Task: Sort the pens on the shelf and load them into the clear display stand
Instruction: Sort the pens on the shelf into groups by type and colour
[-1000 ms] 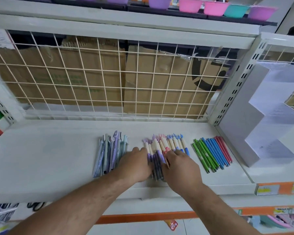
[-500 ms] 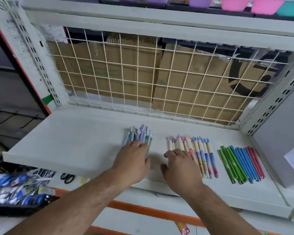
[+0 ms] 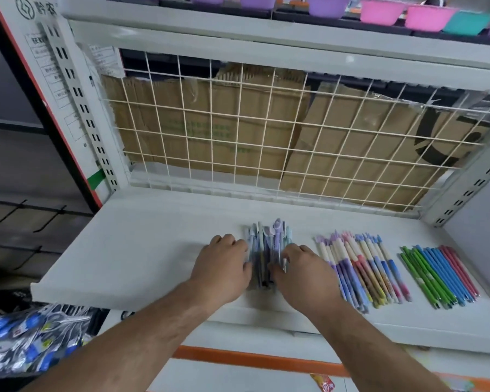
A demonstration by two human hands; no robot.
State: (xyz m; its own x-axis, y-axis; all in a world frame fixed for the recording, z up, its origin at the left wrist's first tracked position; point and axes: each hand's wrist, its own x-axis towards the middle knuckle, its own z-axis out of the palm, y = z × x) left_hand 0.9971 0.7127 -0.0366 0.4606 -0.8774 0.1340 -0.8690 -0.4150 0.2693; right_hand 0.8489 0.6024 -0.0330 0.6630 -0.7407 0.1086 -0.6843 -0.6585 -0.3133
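Flanked the pastel pen bundle [image 3: 267, 247] with left hand [image 3: 224, 267] and right hand [image 3: 303, 274], bent fingers pressed against its sides; could not tell whether truly gripped. Ran lengthwise straight ahead between both, equally near each.

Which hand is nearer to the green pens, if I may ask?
Right. The right hand touches the pastel pen bundle on the side facing the green pens; the left hand is on its far side.

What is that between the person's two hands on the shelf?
A bundle of pale blue and purple pens, held from both sides by the left hand and the right hand, on the white shelf; the head view shows it.
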